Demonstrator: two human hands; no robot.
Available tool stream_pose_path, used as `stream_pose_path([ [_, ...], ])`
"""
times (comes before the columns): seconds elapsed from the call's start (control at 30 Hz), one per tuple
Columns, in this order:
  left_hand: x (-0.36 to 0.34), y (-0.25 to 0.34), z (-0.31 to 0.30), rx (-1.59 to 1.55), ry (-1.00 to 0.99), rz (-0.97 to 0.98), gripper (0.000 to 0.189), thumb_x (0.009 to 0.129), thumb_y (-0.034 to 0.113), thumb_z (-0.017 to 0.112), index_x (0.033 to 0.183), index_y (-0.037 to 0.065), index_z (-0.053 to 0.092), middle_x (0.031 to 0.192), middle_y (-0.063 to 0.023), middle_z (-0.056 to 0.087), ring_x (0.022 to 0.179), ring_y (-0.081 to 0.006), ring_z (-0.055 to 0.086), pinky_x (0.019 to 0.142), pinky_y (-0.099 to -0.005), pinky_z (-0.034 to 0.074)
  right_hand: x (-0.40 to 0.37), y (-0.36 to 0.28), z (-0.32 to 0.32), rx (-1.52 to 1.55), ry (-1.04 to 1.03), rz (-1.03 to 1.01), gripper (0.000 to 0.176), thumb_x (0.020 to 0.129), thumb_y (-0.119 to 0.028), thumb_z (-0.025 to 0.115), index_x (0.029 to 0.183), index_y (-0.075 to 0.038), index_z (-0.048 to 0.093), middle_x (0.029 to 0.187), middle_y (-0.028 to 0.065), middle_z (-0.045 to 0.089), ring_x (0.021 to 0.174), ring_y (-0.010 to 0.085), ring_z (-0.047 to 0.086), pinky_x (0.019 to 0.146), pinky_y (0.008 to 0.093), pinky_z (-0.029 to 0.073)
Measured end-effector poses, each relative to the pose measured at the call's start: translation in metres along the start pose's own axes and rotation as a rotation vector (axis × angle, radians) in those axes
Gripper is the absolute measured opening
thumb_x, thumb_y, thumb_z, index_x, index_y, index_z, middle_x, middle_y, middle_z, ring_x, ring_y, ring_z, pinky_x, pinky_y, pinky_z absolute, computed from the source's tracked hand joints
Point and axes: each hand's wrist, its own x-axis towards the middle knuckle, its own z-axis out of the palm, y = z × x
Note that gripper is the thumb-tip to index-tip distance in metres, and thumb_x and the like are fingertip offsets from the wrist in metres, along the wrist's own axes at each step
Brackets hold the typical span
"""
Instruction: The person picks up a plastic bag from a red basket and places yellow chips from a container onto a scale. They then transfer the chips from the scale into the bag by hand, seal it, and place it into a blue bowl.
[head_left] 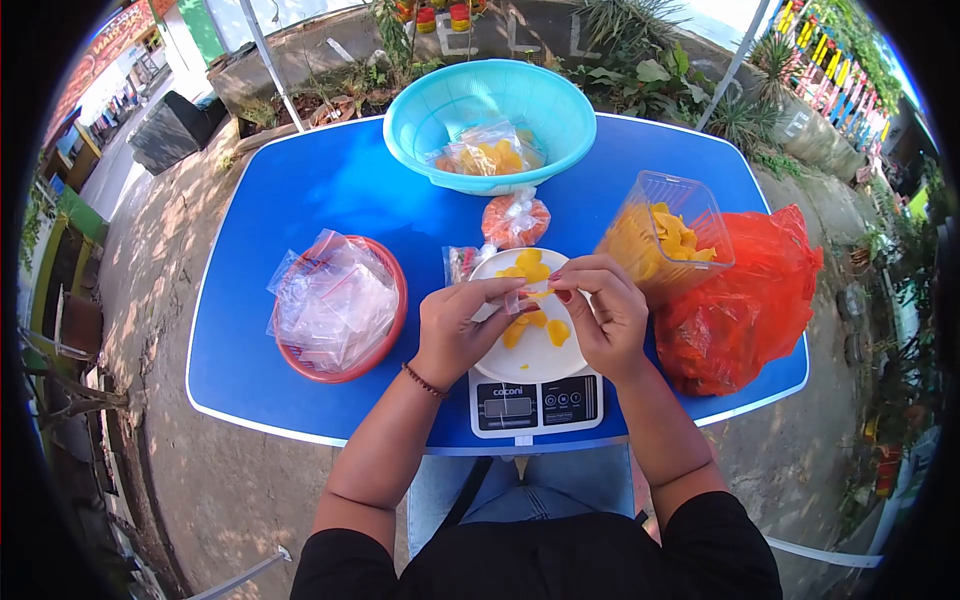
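Above a white plate (pixel 500 368), my left hand (pixel 455 322) pinches a small clear plastic bag (pixel 513 302). My right hand (pixel 608 318) meets it fingertip to fingertip, closed on a thin yellow chip (pixel 540 293) at the bag's edge. Several yellow chips (pixel 558 332) lie on the plate. Under the plate is a white digital kitchen scale (pixel 537 428) with a black panel; its reading cannot be made out. Just behind the plate sits a tied clear bag of orange-red contents (pixel 514 222). A small packet (pixel 460 264) lies partly hidden behind my left hand.
A red basin (pixel 398 328) of clear plastic bags stands left. A turquoise basin (pixel 400 130) with filled bags is at the back. To the right, a clear container (pixel 650 190) of yellow chips leans beside a red plastic bag (pixel 745 310), all on a blue table (pixel 300 190).
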Motion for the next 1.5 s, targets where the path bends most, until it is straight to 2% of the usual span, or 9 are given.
stream_pose_path([
  [0.27, 0.000, 0.007, 0.001, -0.330, -0.082, -0.228, 0.027, 0.083, 0.009, 0.079, 0.106, 0.000, 0.071, 0.095, -0.0099, 0.075, 0.086, -0.0130, 0.072, 0.077, -0.0267, 0.057, 0.007, -0.001, -0.005, -0.231, -0.156, -0.186, 0.018, 0.081, 0.003, 0.065, 0.097, -0.003, 0.070, 0.098, 0.0114, 0.066, 0.076, 0.0209, 0.061, 0.069, 0.0322, 0.049],
  [0.37, -0.001, 0.000, 0.005, -0.546, -0.026, -0.321, 0.024, 0.091, 0.007, 0.070, 0.112, -0.003, 0.065, 0.101, -0.0116, 0.074, 0.094, -0.0147, 0.070, 0.082, -0.0278, 0.057, -0.002, -0.005, -0.003, -0.172, -0.021, 0.202, 0.021, 0.078, -0.001, 0.065, 0.098, -0.006, 0.070, 0.100, 0.0100, 0.064, 0.081, 0.0243, 0.059, 0.072, 0.0367, 0.049],
  [0.47, 0.003, -0.003, 0.002, -0.689, 0.071, -0.397, 0.022, 0.101, 0.013, 0.058, 0.117, -0.003, 0.061, 0.109, -0.0134, 0.070, 0.101, -0.0188, 0.070, 0.084, -0.0296, 0.057, 0.000, 0.004, -0.004, -0.507, -0.341, 0.035, 0.022, 0.076, -0.005, 0.068, 0.098, -0.006, 0.070, 0.100, 0.0101, 0.063, 0.084, 0.0273, 0.060, 0.074, 0.0374, 0.051],
  [0.57, 0.009, -0.002, -0.008, -0.962, 0.101, -0.679, 0.026, 0.103, 0.021, 0.055, 0.116, -0.001, 0.062, 0.111, -0.0136, 0.070, 0.100, -0.0209, 0.071, 0.085, -0.0318, 0.058, -0.001, 0.000, 0.003, -0.631, -0.439, -0.012, 0.023, 0.076, -0.008, 0.071, 0.098, -0.005, 0.068, 0.096, 0.0101, 0.062, 0.086, 0.0296, 0.061, 0.075, 0.0395, 0.052],
  [0.87, 0.007, -0.007, -0.003, -0.847, 0.050, -0.607, 0.028, 0.100, 0.013, 0.058, 0.124, -0.001, 0.058, 0.113, -0.0157, 0.070, 0.102, -0.0213, 0.070, 0.089, -0.0344, 0.058, 0.002, 0.000, -0.003, -0.312, -0.501, 0.316, 0.032, 0.077, -0.003, 0.073, 0.108, -0.005, 0.065, 0.090, 0.0106, 0.064, 0.085, 0.0276, 0.064, 0.074, 0.0379, 0.053],
  [1.07, 0.008, -0.002, -0.008, -0.927, 0.030, -0.570, 0.025, 0.098, 0.012, 0.062, 0.118, -0.004, 0.062, 0.108, -0.0158, 0.071, 0.103, -0.0192, 0.069, 0.088, -0.0306, 0.057, 0.002, 0.005, -0.004, -0.247, -0.276, 0.136, 0.029, 0.079, 0.009, 0.069, 0.106, -0.001, 0.066, 0.085, 0.0099, 0.066, 0.077, 0.0171, 0.067, 0.068, 0.0283, 0.054],
  [1.17, 0.006, 0.001, -0.009, -0.888, -0.042, -0.564, 0.023, 0.095, 0.009, 0.065, 0.114, -0.005, 0.064, 0.105, -0.0155, 0.073, 0.101, -0.0181, 0.070, 0.088, -0.0283, 0.056, -0.007, 0.014, 0.002, -0.018, 0.038, 0.119, 0.022, 0.083, 0.012, 0.065, 0.103, 0.004, 0.065, 0.091, 0.0101, 0.068, 0.082, 0.0136, 0.068, 0.071, 0.0258, 0.055],
  [1.3, 0.002, 0.006, -0.005, -0.789, -0.132, -0.589, 0.028, 0.089, 0.005, 0.072, 0.114, -0.006, 0.064, 0.104, -0.0153, 0.073, 0.096, -0.0171, 0.071, 0.086, -0.0274, 0.057, -0.008, 0.000, 0.006, 0.219, 0.221, 0.141, 0.015, 0.087, 0.010, 0.066, 0.102, 0.006, 0.064, 0.097, 0.0113, 0.068, 0.090, 0.0129, 0.066, 0.079, 0.0261, 0.054],
  [1.5, 0.002, 0.013, -0.005, -0.720, -0.188, -0.531, 0.032, 0.086, 0.002, 0.075, 0.115, -0.005, 0.065, 0.105, -0.0147, 0.073, 0.096, -0.0162, 0.071, 0.086, -0.0280, 0.057, -0.007, 0.006, -0.001, 0.033, -0.011, 0.006, 0.018, 0.082, 0.006, 0.072, 0.099, 0.001, 0.069, 0.100, 0.0097, 0.068, 0.085, 0.0143, 0.061, 0.077, 0.0266, 0.049],
])
